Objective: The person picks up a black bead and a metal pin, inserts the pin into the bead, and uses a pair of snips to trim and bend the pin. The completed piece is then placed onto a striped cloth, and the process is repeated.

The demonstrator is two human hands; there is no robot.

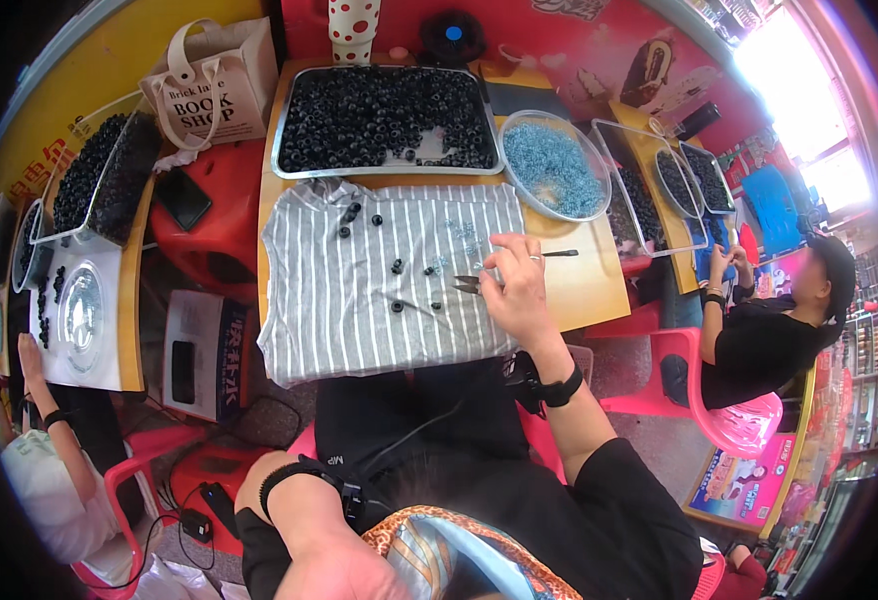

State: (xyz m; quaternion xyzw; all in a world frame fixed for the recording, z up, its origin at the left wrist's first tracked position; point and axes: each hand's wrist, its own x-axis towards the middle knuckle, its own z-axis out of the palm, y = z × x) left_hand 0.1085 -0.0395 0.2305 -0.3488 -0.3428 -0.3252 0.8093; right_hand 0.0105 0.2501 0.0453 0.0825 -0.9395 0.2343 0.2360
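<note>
My right hand, wearing a ring, is closed over the right part of a grey and white striped cloth. It grips a small dark tool with two pointed tips, like tweezers or snips; the rest of the tool is hidden by the fingers. Several black ring-like beads lie loose on the cloth. Tiny clear-blue pieces are scattered just beyond the hand. My left hand is at the lower edge, close to my body, blurred, with its fingers hidden.
A metal tray of black beads stands behind the cloth. To its right is a round clear tub of light-blue pieces. A thin dark tool lies on the wooden table. Co-workers sit at tables on both sides.
</note>
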